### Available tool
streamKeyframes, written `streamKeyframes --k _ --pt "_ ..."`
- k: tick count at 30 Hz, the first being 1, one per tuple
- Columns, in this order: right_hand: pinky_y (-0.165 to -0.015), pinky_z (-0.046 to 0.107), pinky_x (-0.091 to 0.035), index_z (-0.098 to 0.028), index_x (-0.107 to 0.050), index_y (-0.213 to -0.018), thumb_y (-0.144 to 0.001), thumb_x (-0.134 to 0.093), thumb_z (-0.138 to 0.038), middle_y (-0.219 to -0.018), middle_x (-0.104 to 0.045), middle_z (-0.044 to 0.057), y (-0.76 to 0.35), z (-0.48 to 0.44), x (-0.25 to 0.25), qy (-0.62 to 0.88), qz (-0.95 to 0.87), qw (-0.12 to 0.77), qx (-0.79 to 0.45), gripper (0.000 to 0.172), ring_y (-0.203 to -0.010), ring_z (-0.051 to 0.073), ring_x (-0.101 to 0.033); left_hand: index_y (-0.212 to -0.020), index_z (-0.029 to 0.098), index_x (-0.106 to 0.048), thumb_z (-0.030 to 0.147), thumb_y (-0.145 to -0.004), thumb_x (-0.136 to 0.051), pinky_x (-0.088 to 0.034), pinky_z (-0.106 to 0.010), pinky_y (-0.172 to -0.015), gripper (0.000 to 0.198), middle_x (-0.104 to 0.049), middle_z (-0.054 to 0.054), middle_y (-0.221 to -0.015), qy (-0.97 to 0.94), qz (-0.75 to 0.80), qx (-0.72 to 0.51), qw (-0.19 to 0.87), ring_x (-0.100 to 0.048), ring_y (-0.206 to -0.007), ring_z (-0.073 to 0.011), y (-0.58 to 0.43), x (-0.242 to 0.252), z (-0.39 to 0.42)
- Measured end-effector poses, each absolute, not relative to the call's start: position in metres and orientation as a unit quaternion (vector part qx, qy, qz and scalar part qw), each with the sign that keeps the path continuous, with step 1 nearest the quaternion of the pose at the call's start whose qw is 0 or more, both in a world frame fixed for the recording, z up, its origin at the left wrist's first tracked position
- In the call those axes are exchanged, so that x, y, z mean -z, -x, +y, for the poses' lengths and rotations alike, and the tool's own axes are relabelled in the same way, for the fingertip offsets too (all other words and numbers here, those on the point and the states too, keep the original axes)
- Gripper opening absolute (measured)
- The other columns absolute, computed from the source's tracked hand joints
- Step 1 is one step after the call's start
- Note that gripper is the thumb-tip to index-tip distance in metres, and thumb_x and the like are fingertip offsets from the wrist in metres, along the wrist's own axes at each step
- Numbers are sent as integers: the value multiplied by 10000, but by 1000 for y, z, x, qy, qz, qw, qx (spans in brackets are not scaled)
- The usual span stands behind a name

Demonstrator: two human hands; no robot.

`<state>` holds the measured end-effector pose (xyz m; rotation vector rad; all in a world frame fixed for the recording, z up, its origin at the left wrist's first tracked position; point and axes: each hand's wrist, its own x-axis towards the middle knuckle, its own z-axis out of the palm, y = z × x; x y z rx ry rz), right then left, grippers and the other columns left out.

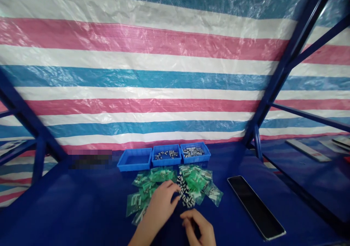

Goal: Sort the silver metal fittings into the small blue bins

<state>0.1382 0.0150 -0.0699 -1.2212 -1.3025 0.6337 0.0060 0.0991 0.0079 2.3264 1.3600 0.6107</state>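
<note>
The left hand (161, 206) is partly open, its fingertips (177, 190) at a loose heap of small cylindrical metal fittings (185, 194). The heap lies among green-printed clear plastic bags (164, 175) on the smooth blue work surface (82, 209). The right hand (197, 227) is curled; any held item cannot be determined. Three rectangular blue plastic trays (167, 156) stand beyond.

Pink-white-blue striped tarpaulin (136, 81), blue trays (166, 164), green bags (164, 175)
</note>
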Motion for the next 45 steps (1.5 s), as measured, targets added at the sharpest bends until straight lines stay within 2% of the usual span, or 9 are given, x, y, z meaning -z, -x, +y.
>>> streamKeyframes --k 7,13,18,21,24,29,35,39,45 --pt "-526 214 -442 -191 -719 -809 -943 -519 -384 -642 -661 23 -145 18 63 527 -557 583 -269 309 -542 155 -598 -898 192 -634 37 -828 -489 -482 -372 -829 224 -647 -80 -975 -820 516 -175 175 -604 -949 -270 -17 16 80" --pt "-532 211 -446 -195 -722 -806 -931 -537 -379 -634 -663 17 -144 19 63 530 -550 587 -268 289 -537 154 -597 -830 185 -582 21 -834 -446 -482 -391 -795 213 -628 -76 -878 -807 534 -185 168 -598 -884 -274 -21 20 87" --pt "-531 213 -458 -191 -714 -806 -930 -542 -362 -647 -661 23 -145 19 63 527 -545 592 -273 273 -554 160 -610 -954 184 -615 22 -831 -436 -504 -343 -768 271 -637 -63 -887 -792 538 -223 184 -630 -833 -228 -20 17 85" --pt "-538 211 -463 -192 -703 -845 -919 -552 -309 -646 -656 12 -144 20 62 521 -546 597 -271 205 -545 149 -602 -1013 182 -649 145 -900 -452 -528 -302 -757 230 -652 -63 -907 -750 517 -311 272 -661 -818 -197 -16 9 79" --pt "-580 212 -491 -197 -678 -970 -886 -588 -239 -711 -680 10 -145 22 54 503 -550 618 -250 130 -591 149 -622 -947 190 -687 279 -895 -541 -537 -287 -793 179 -699 -54 -901 -654 481 -407 419 -688 -868 -206 -12 0 68" --pt "-642 219 -538 -230 -635 -1099 -863 -596 -103 -842 -695 26 -153 24 27 446 -612 622 -199 270 -683 153 -656 -897 199 -691 348 -825 -679 -543 -246 -762 166 -735 -28 -835 -570 461 -443 517 -705 -824 -196 -6 -8 47" --pt "-646 206 -559 -230 -669 -998 -864 -605 -49 -853 -696 35 -162 27 3 388 -693 577 -190 234 -703 152 -679 -837 209 -716 354 -751 -760 -542 -208 -703 174 -744 -13 -784 -527 470 -483 517 -705 -749 -175 -3 -17 34" --pt "-644 214 -559 -215 -676 -968 -864 -606 -57 -850 -698 42 -162 28 1 384 -699 565 -210 202 -697 155 -683 -823 213 -746 317 -760 -744 -556 -210 -721 121 -753 -14 -772 -547 477 -472 500 -715 -752 -181 0 -23 34" --pt "-668 231 -557 -207 -670 -931 -863 -621 -63 -820 -699 42 -166 28 -5 392 -702 560 -199 166 -726 168 -682 -923 232 -746 291 -767 -744 -577 -222 -766 167 -781 -24 -842 -573 459 -456 503 -736 -807 -192 5 -17 35"
